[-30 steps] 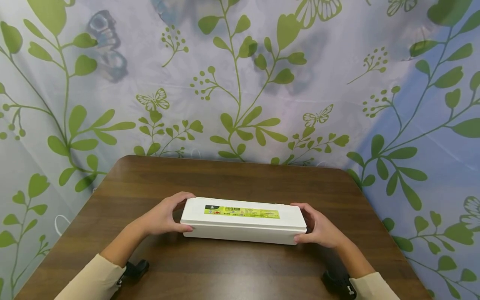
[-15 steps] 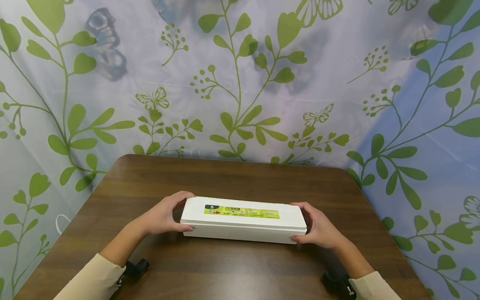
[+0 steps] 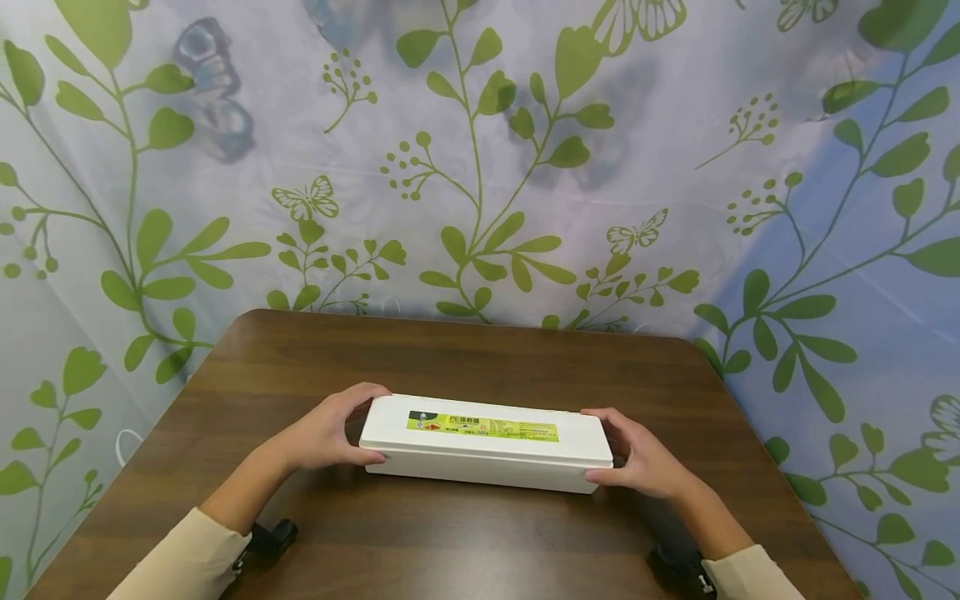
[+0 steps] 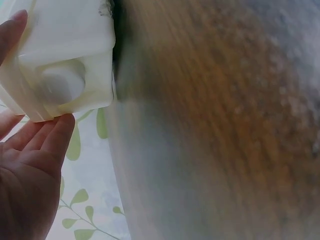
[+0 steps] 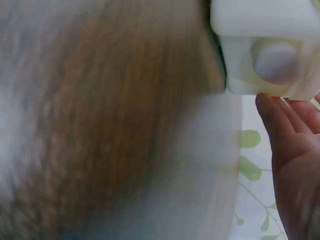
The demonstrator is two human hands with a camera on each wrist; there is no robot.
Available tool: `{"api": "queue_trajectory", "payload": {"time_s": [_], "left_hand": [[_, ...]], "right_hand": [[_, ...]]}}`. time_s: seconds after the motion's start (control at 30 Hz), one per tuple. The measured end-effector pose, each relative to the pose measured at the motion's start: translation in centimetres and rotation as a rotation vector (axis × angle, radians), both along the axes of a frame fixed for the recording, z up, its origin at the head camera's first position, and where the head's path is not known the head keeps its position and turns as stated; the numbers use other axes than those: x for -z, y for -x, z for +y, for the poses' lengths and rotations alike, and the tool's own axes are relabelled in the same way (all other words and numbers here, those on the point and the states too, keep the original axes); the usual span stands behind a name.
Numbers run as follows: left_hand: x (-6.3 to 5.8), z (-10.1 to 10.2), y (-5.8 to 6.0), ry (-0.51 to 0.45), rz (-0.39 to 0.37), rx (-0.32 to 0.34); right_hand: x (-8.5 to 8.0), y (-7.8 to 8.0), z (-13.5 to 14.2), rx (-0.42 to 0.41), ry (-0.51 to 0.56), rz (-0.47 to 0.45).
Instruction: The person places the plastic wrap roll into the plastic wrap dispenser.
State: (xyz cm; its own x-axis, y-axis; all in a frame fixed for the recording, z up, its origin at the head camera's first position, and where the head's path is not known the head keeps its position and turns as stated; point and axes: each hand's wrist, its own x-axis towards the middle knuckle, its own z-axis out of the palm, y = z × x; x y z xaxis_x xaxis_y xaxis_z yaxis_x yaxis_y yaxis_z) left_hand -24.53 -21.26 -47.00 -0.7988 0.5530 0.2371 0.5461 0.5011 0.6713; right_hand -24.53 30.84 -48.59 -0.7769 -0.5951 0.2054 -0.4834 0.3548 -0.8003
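Observation:
A long white cling film box [image 3: 487,468] with a green and yellow label [image 3: 483,426] on its lid lies across the wooden table, its right end a little nearer the person. My left hand [image 3: 330,432] grips its left end, thumb on the front face and fingers reaching round the back. At the opposite end my right hand [image 3: 643,457] holds it the same way. Both wrist views show a round end plug, the left plug [image 4: 64,82] and the right plug [image 5: 276,62], set in recesses between thumb and fingers. The lid is down, so the inside is hidden.
The brown wooden table [image 3: 450,358] has rounded far corners and meets a leaf-patterned curtain [image 3: 480,167] behind it. Black straps with devices [image 3: 272,537] sit at both wrists. A white cord loop [image 3: 123,446] shows beyond the left table edge.
The right end of the cling film box has shifted very slightly toward the person, with the right thumb moving a little along its front. Both hands keep their hold.

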Motion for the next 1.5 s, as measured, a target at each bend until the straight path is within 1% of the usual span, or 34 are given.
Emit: {"api": "queue_trajectory", "payload": {"time_s": [0.13,0.4,0.63,0.8,1.03,1.33,1.5], "left_hand": [[-0.02,-0.14,-0.12,0.011,0.018,-0.012],[-0.2,-0.08,-0.27,-0.021,0.001,0.003],[0.12,-0.01,-0.15,-0.033,0.021,0.003],[0.31,-0.03,-0.13,-0.04,0.021,0.007],[0.5,-0.16,-0.18,-0.053,-0.01,0.002],[0.35,0.14,-0.2,-0.079,-0.014,0.017],[0.52,0.13,-0.2,-0.068,-0.033,0.009]], "right_hand": [[0.02,-0.13,-0.18,0.019,0.0,-0.004],[0.02,-0.08,-0.34,0.043,-0.008,-0.002],[-0.28,-0.14,-0.46,0.058,-0.009,-0.007],[-0.07,-0.15,-0.43,0.056,-0.002,-0.009],[0.46,-0.17,-0.36,0.061,0.0,-0.02],[0.43,-0.06,-0.25,0.075,-0.005,-0.018],[0.69,-0.13,-0.2,0.08,0.0,-0.015]]}}
